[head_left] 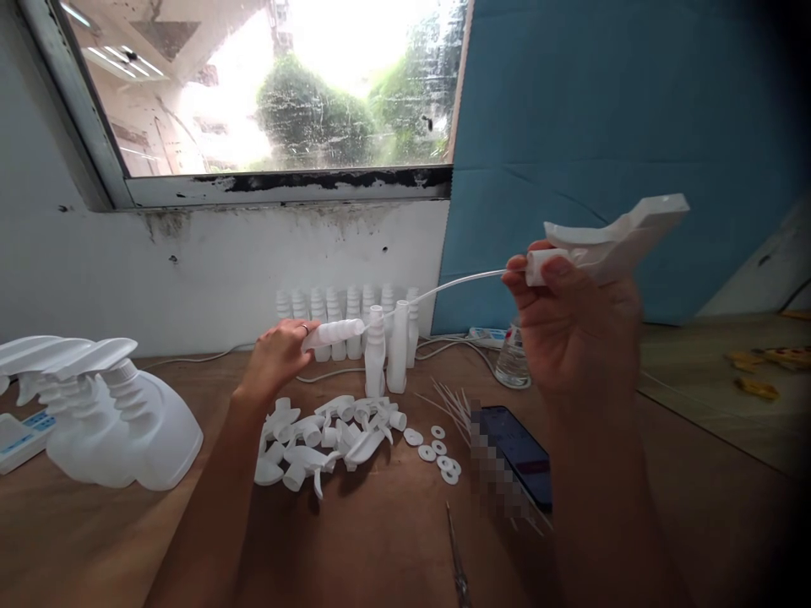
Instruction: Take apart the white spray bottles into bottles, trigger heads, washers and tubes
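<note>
A white spray head (pixel 624 241) is held up at the right in my right hand (pixel 570 321), its fingers closed round the collar. From the collar a thin clear tube (pixel 459 280) curves left and down towards a white ribbed bottle (pixel 334 334). My left hand (pixel 282 355) grips that bottle, which lies tilted nearly sideways with its mouth to the right. Whether the tube's end is inside the mouth I cannot tell. Just right of this bottle, two white bottles (pixel 375 350) stand upright.
Behind stands a row of white bottles (pixel 317 308). Loose spray heads (pixel 345 435), white washers (pixel 427 453), thin tubes (pixel 449 401), a phone (pixel 516 452) and a pointed tool (pixel 456 553) lie on the table (pixel 355 549). Large assembled bottles (pixel 158 431) stand left; a clear container (pixel 512 359) stands behind the phone.
</note>
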{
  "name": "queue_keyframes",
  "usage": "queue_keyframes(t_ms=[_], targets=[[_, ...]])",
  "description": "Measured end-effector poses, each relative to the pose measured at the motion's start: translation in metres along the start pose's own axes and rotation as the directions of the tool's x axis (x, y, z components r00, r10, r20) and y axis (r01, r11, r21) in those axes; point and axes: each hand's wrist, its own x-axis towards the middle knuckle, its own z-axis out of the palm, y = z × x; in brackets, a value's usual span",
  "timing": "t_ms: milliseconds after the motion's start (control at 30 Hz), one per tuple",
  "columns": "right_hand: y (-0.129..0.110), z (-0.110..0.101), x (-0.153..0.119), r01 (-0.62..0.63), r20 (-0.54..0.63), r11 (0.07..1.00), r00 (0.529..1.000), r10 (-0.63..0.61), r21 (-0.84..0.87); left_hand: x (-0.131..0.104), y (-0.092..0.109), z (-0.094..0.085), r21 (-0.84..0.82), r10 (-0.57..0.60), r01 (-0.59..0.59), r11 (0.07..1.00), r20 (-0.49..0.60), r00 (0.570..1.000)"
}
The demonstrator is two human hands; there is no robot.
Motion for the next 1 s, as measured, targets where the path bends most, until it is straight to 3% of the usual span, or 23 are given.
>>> queue_keyframes(t_ms=[267,433,600,800,900,1000], targets=[[-0.001,0.001,-0.004,-0.01,0.032,1.0,0.999,0.011,-0.026,0.0,0.0,-0.001,-0.027,-0.007,0.007,1.0,0.019,1.0],[0.01,0.0,-0.006,-0.089,0.084,0.994,0.992,0.094,-0.062,-0.004,0.008,-0.011,-0.171,0.009,-0.002,0.985,0.04,0.999],[0.025,0.004,-0.016,-0.256,0.22,0.925,0.921,0.322,-0.281,-0.014,0.028,-0.027,-0.373,0.161,-0.101,0.922,0.135,0.978],[0.03,0.009,-0.025,-0.171,0.388,0.851,0.834,0.393,-0.496,-0.023,0.048,-0.038,-0.485,0.275,-0.165,0.859,0.164,0.947],[0.031,0.013,-0.029,-0.223,0.377,0.864,0.83,0.411,-0.451,-0.023,0.05,-0.039,-0.551,0.315,-0.159,0.819,0.2,0.928],[0.033,0.016,-0.033,-0.319,0.418,0.911,0.813,0.405,-0.261,-0.023,0.051,-0.039,-0.67,0.377,-0.141,0.729,0.222,0.899]])
